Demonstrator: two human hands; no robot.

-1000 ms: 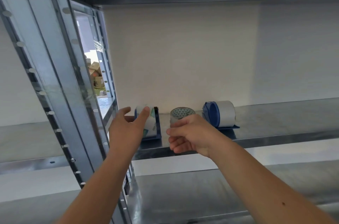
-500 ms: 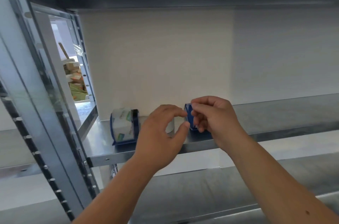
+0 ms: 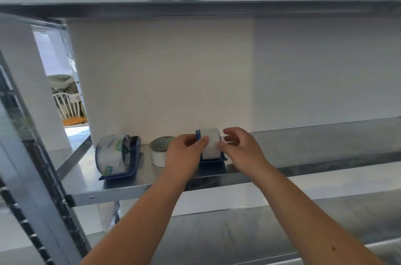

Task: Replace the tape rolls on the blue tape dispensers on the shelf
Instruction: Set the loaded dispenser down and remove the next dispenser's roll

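Left dispenser (image 3: pixel 132 165), blue, sitting on the metal shelf (image 3: pixel 303 147) near its left end, carrying a clear printed roll (image 3: pixel 110 156) standing on edge. Lying flat just right of it, a loose white roll (image 3: pixel 159 156), patterned core facing up. Left hand (image 3: pixel 184 156) partly covering that roll's right side, thumb and fingers pinching the left end of the mounted white roll (image 3: pixel 211 143) by the blue flange. Sitting under that roll, the right dispenser (image 3: pixel 213 159), resting on the shelf close to its front edge. Right hand (image 3: pixel 240 149) meeting the roll's right end, thumb tip touching its front, fingers curling beside it; gripping or merely cupping, impossible to tell.
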